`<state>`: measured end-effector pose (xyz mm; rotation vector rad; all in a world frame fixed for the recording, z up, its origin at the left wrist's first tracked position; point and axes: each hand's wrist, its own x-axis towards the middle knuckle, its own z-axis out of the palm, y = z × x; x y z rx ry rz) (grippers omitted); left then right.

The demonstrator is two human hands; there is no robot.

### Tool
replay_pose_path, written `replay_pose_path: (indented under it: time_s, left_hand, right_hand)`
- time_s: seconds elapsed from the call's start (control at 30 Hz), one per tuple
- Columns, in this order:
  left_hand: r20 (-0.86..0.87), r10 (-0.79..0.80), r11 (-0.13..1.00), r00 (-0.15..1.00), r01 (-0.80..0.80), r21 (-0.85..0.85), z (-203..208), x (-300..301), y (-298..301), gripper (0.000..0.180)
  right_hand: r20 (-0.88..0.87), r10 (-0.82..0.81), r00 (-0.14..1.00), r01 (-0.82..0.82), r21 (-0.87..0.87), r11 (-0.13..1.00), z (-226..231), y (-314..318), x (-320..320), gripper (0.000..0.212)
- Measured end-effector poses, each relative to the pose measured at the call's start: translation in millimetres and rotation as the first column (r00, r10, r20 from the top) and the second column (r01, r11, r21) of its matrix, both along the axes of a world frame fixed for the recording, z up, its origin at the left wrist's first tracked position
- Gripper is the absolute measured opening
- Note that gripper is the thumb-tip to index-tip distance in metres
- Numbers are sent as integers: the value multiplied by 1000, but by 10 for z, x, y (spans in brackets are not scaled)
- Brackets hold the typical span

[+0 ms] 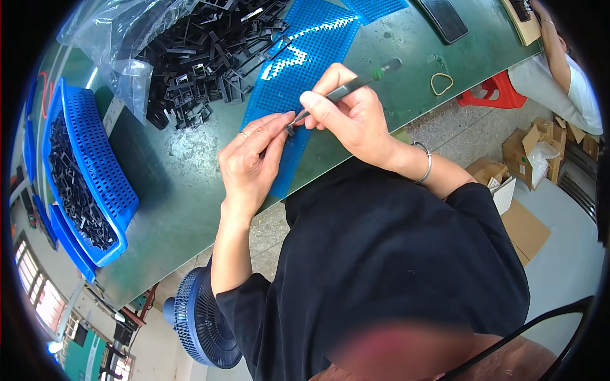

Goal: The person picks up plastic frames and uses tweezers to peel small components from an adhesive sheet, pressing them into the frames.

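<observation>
My left hand is closed, fingertips pinching a small dark part over the blue perforated mat. In my right hand is a pair of black tweezers with green wrapping near its upper end. The tweezers' tip meets the small part at my left fingertips. How far the tip is into or against the part is too small to make out. Just beyond my hands, to the left, lies a heap of black plastic frame-like pieces.
A blue basket of small black parts stands at the left, below a clear plastic bag. A phone and a rubber band lie on the green table. Another person's arm shows at the far right; a fan stands below.
</observation>
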<state>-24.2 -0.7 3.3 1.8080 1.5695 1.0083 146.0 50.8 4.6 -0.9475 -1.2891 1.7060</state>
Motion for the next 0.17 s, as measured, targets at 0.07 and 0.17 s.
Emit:
replay_pose_path:
  time_s: [0.07,0.17]
  left_hand:
    - [4,-12,1000,1000,12,18,-2,-9,-7,21]
    - [43,-3,998,999,6,-68,39,-21,-13,26]
  right_hand:
    - [-160,-103,982,105,3,994,-46,-27,-1,11]
    - [-268,-105,958,103,-19,994,-78,-11,45,11]
